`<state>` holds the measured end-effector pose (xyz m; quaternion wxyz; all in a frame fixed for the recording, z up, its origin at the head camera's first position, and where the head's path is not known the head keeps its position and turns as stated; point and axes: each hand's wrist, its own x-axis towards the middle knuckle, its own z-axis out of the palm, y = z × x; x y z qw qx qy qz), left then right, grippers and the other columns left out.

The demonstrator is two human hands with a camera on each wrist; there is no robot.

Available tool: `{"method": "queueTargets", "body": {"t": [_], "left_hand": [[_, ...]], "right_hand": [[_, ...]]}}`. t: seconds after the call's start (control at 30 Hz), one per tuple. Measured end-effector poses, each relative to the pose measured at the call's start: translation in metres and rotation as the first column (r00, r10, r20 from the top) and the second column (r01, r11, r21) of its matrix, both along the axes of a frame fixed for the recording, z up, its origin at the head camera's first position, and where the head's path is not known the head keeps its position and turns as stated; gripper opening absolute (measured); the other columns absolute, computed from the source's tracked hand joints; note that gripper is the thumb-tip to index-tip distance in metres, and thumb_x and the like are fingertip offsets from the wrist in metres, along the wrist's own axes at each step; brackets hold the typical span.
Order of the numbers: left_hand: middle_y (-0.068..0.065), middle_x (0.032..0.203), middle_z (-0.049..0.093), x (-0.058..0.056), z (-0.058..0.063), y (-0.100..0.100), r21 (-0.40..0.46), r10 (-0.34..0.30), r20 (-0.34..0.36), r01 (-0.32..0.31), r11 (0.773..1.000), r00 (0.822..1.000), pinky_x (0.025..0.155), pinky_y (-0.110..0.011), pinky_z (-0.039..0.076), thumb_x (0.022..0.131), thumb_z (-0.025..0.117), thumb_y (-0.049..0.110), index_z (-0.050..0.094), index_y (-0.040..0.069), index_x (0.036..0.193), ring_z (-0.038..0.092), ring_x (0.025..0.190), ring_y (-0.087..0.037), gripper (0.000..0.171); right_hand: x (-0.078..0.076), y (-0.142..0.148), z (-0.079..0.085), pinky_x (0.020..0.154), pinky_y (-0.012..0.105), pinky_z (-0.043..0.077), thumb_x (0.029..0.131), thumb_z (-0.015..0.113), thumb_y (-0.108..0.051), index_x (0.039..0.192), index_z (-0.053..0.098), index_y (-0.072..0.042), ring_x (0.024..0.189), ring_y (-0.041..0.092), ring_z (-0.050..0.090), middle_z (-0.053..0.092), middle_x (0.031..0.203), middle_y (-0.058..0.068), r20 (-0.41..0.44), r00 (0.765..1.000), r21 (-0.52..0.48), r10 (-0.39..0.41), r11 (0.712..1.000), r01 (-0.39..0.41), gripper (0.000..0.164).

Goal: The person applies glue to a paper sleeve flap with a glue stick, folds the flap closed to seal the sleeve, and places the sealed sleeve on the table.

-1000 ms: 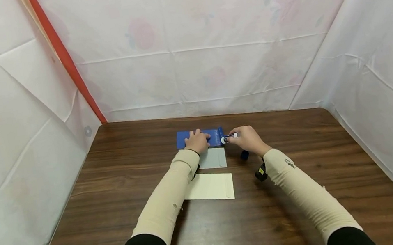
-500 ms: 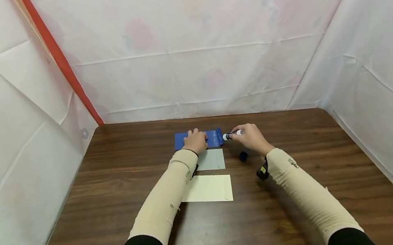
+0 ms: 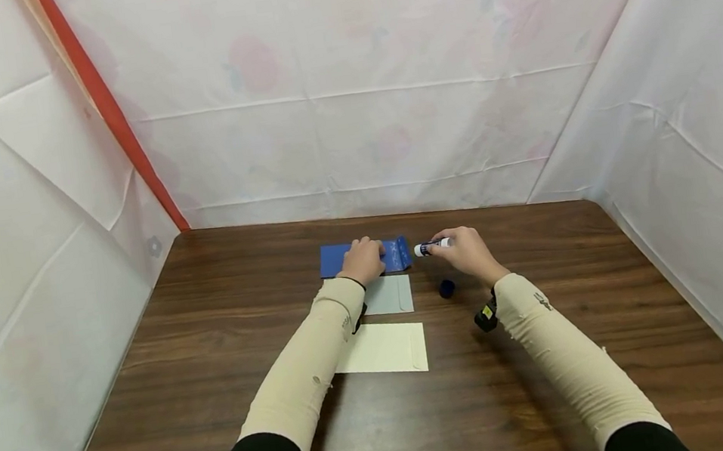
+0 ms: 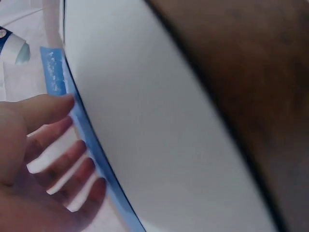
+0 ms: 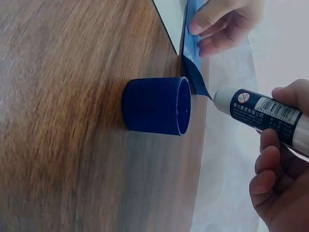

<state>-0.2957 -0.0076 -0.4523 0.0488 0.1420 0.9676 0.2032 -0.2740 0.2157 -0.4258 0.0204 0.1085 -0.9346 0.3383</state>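
A blue envelope (image 3: 333, 260) lies on the far part of the table, whitish smears on its raised right flap (image 5: 195, 77). Over its middle is my left hand (image 3: 362, 260); the fingertips touch the envelope, with fingers slightly bent and spread in the left wrist view. To the right, my right hand (image 3: 472, 253) holds a glue stick (image 5: 263, 111) between thumb and fingers. Its uncapped white end points at the flap, a small gap apart in the head view. The dark blue cap (image 5: 157, 106) stands on the table below the right hand.
A pale grey-green envelope (image 3: 393, 295) lies just nearer than the blue one, partly under the left wrist. Nearer still is a cream envelope (image 3: 387, 348), partly covered by the left forearm. White sheeting (image 3: 351, 143) hangs behind and beside the wooden table (image 3: 211, 337).
My right hand has drawn the glue stick rightward, off the blue flap. The left hand stays over the blue envelope, and the head view has shifted slightly.
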Motion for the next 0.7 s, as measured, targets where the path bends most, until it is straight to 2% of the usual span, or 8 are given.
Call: {"method": "queueTargets", "body": {"t": [0.17,0.27,0.47,0.53,0.7], "left_hand": [[-0.012,0.119,0.067,-0.002,-0.001,0.006,0.073,-0.027,-0.035,0.029,0.997,0.999,0.09,-0.04,0.052,0.094,0.06,0.008,0.068,0.006,0.117,0.061,0.111,-0.031,0.025],[-0.011,0.119,0.068,-0.004,0.001,0.01,0.083,-0.052,-0.045,0.056,0.995,0.998,0.092,-0.037,0.052,0.095,0.059,0.008,0.068,0.006,0.12,0.063,0.11,-0.028,0.026],[-0.009,0.129,0.064,-0.002,0.002,0.015,0.066,-0.108,0.023,0.106,0.992,0.994,0.088,-0.035,0.051,0.095,0.051,-0.001,0.054,0.011,0.138,0.064,0.102,-0.022,0.044],[-0.009,0.133,0.062,-0.001,0.002,0.016,0.056,-0.114,0.042,0.112,0.992,0.993,0.09,-0.035,0.051,0.095,0.049,-0.003,0.05,0.012,0.142,0.063,0.107,-0.023,0.05],[-0.01,0.138,0.056,0.0,0.0,0.018,-0.006,-0.127,0.05,0.127,0.992,0.991,0.1,-0.04,0.047,0.097,0.05,0.002,0.046,0.02,0.146,0.051,0.128,-0.028,0.052]], "right_hand": [[0.001,0.002,0.001,0.056,0.027,0.043,0.09,0.068,-0.028,0.106,0.074,-0.004,0.067,0.019,0.054,0.07,0.092,0.016,0.009,1.0,-0.002,-0.009,1.0,0.009,0.028],[0.002,0.003,0.003,0.056,0.027,0.043,0.09,0.069,-0.028,0.106,0.074,-0.004,0.067,0.019,0.053,0.07,0.092,0.017,0.008,1.0,-0.001,-0.014,1.0,0.014,0.029],[0.002,0.004,0.004,0.054,0.027,0.04,0.09,0.068,-0.03,0.105,0.074,-0.004,0.063,0.018,0.05,0.07,0.091,0.017,0.011,1.0,0.003,-0.022,1.0,0.022,0.031],[0.002,0.005,0.004,0.053,0.027,0.04,0.09,0.068,-0.03,0.105,0.074,-0.004,0.063,0.017,0.05,0.07,0.091,0.017,0.022,0.999,-0.007,-0.031,1.0,0.031,0.031],[0.002,0.006,0.002,0.053,0.027,0.041,0.09,0.068,-0.03,0.106,0.074,-0.004,0.064,0.017,0.051,0.07,0.094,0.018,0.042,0.998,-0.024,-0.047,0.999,0.048,0.03]]}}
